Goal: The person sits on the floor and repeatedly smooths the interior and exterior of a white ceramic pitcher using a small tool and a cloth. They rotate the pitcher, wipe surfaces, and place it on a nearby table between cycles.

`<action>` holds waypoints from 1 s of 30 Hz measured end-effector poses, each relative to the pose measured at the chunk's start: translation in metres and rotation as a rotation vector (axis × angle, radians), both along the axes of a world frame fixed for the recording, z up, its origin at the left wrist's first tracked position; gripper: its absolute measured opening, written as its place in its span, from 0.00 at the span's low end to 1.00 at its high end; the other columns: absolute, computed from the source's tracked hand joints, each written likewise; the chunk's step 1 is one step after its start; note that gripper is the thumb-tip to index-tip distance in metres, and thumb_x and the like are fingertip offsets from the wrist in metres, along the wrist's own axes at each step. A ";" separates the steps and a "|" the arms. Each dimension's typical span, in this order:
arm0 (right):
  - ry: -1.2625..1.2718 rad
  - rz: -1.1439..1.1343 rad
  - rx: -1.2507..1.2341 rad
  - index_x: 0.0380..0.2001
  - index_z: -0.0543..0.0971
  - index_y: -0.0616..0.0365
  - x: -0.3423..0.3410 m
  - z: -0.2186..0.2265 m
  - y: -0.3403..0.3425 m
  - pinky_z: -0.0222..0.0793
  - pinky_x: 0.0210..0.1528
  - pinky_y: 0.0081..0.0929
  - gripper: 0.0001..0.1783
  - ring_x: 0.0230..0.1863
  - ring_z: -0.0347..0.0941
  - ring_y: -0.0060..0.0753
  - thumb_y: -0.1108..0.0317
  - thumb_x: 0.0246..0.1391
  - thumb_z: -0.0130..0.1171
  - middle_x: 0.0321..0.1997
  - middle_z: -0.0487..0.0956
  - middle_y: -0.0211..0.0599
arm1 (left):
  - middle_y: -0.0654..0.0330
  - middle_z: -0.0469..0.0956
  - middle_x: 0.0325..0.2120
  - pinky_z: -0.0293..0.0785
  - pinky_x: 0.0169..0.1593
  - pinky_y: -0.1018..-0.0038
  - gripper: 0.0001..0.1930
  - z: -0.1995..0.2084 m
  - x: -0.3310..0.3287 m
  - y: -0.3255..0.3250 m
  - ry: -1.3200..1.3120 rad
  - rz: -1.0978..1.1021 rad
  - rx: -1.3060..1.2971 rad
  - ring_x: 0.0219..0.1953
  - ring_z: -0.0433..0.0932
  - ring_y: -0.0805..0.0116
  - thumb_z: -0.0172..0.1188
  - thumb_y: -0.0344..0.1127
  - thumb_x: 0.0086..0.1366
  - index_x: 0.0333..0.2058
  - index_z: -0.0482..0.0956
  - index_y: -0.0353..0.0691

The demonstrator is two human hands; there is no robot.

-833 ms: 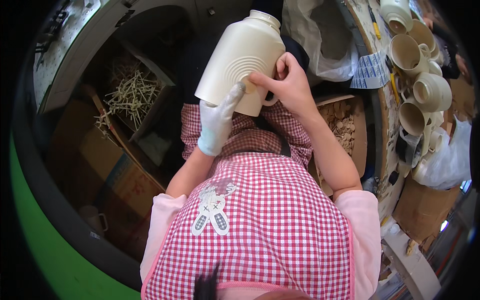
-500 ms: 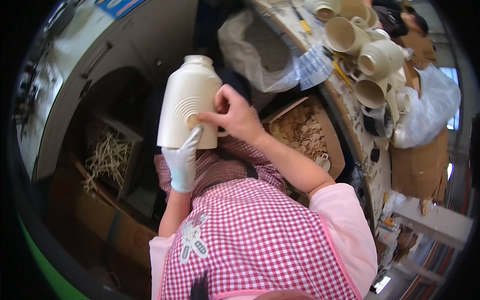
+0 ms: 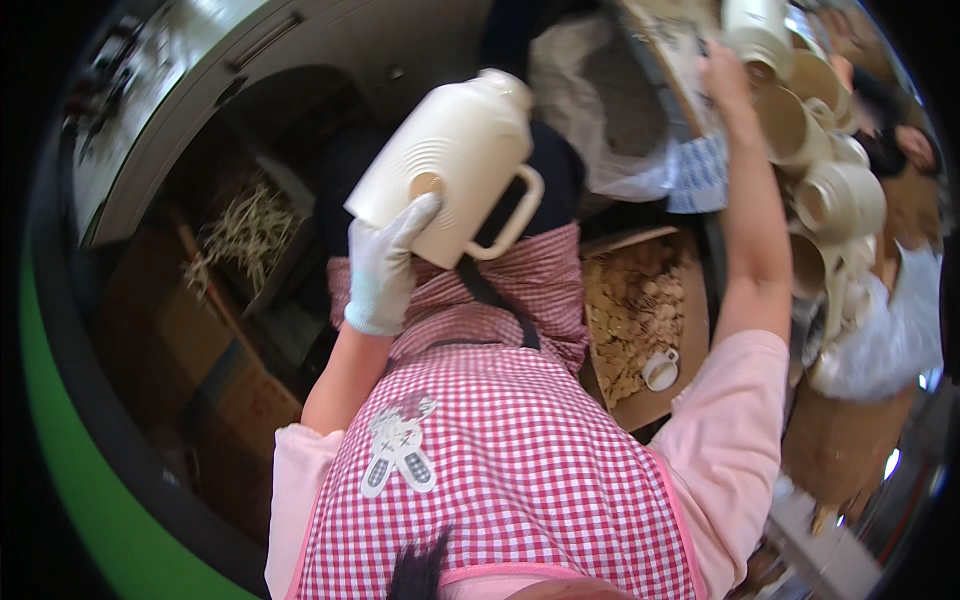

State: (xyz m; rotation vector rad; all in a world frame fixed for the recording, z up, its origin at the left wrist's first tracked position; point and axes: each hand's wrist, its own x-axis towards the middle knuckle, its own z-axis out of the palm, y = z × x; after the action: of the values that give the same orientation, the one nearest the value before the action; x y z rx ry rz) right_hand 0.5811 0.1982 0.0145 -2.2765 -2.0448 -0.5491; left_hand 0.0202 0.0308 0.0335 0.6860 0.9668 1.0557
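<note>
We find the cream flask body point(image 3: 440, 150) held above the person's lap, tilted, its narrowed neck point(image 3: 503, 90) pointing up and to the right. The outer wall is pale and smooth, with raised concentric rings on the face toward us. A round tan disc point(image 3: 427, 185) lies at the rings. A loop handle point(image 3: 525, 212) stands out from the right side of the wall.

We note the left hand point(image 3: 382, 262), in a whitish glove, at the lower left end of the flask body. Its grip is closed around that end, the thumb extended upward along the wall with its tip at the disc's lower edge.

The right hand point(image 3: 724, 75) is bare and well apart from the flask body. That arm stretches forward and to the right, reaching the counter point(image 3: 668, 28) near the grouped cream vessels point(image 3: 845, 200). The fingers are blurred; we cannot tell whether this grip holds anything.
</note>
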 end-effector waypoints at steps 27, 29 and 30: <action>1.232 0.530 -0.295 0.69 0.73 0.43 -0.385 0.052 -0.203 0.81 0.42 0.33 0.28 0.35 0.85 0.45 0.73 0.67 0.57 0.39 0.85 0.51 | 0.40 0.83 0.43 0.91 0.38 0.64 0.25 0.011 -0.022 -0.019 -0.084 -0.077 -0.183 0.37 0.89 0.55 0.55 0.40 0.76 0.59 0.67 0.21; 1.142 0.496 -0.333 0.68 0.74 0.43 -0.387 0.055 -0.203 0.80 0.41 0.31 0.28 0.35 0.85 0.43 0.74 0.67 0.57 0.38 0.85 0.50 | 0.41 0.83 0.41 0.91 0.38 0.64 0.26 0.011 -0.022 -0.020 -0.070 -0.070 -0.160 0.36 0.89 0.55 0.56 0.41 0.76 0.59 0.68 0.20; 1.087 0.459 -0.373 0.68 0.75 0.44 -0.387 0.057 -0.203 0.79 0.41 0.30 0.27 0.36 0.85 0.40 0.75 0.68 0.56 0.39 0.85 0.50 | 0.41 0.83 0.42 0.90 0.39 0.64 0.26 0.012 -0.022 -0.020 -0.050 -0.073 -0.178 0.37 0.89 0.55 0.56 0.41 0.76 0.59 0.68 0.20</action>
State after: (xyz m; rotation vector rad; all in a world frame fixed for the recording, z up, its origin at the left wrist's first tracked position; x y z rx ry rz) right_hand 0.1939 -0.0053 0.0717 -1.4848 -1.9407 0.9429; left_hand -0.0021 0.0107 0.0451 0.5421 0.9728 0.9063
